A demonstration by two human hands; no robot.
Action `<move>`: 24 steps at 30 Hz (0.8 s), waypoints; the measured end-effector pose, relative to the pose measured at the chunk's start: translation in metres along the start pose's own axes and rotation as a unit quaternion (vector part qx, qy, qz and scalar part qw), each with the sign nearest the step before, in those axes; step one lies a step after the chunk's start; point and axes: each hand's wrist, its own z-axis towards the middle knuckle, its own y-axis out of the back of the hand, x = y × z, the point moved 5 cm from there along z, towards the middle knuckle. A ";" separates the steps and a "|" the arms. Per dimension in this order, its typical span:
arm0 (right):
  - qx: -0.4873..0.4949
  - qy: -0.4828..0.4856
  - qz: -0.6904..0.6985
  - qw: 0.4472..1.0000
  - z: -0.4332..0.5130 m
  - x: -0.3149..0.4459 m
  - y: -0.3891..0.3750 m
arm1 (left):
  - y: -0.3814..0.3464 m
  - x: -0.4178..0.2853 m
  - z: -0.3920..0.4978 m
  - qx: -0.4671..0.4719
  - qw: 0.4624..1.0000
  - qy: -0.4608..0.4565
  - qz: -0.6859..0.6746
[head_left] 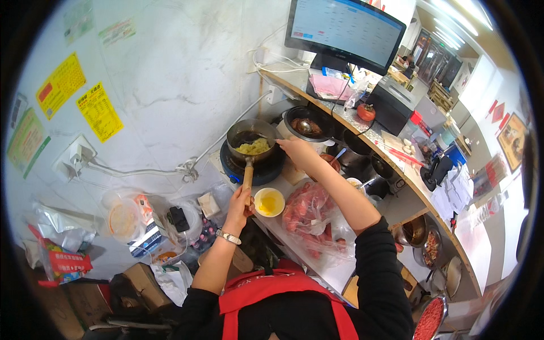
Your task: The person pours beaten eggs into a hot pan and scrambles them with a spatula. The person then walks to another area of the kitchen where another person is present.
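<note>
A small metal pan (236, 127) sits on a round blue-and-black electric cooker (272, 170), with yellow-green food (254, 146) inside. My left hand (240, 206) is closed around its wooden handle (247, 176), which points towards me. My right hand (290, 146) grips a thin metal utensil (267, 137) at the pan's right rim; its tip reaches over the food. Just right of my left hand stands a white bowl (278, 196) with yellow liquid at the bottom. A clear plastic bag (306, 212) of red items lies below my right forearm.
Behind my right hand is a dark pot with a ladle (304, 126). A curved counter (382, 148) runs along the right, bearing a monitor (345, 34) and a black box-shaped device (389, 104). At left, a phone (179, 219) lies on containers. Cables run along the wall.
</note>
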 end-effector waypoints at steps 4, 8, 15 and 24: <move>-0.044 -0.092 0.057 0.993 -0.002 -0.007 0.002 | -0.007 0.000 0.016 0.021 0.977 0.163 -0.132; -0.077 -0.138 0.139 0.978 -0.024 0.001 0.003 | -0.022 -0.005 0.020 0.175 0.933 0.231 -0.215; -0.145 -0.207 0.233 0.939 -0.060 0.024 0.016 | -0.016 -0.015 0.018 0.135 0.958 0.231 -0.102; -0.152 -0.241 0.266 0.921 -0.070 0.038 0.024 | -0.022 -0.027 -0.004 0.136 0.941 0.278 -0.137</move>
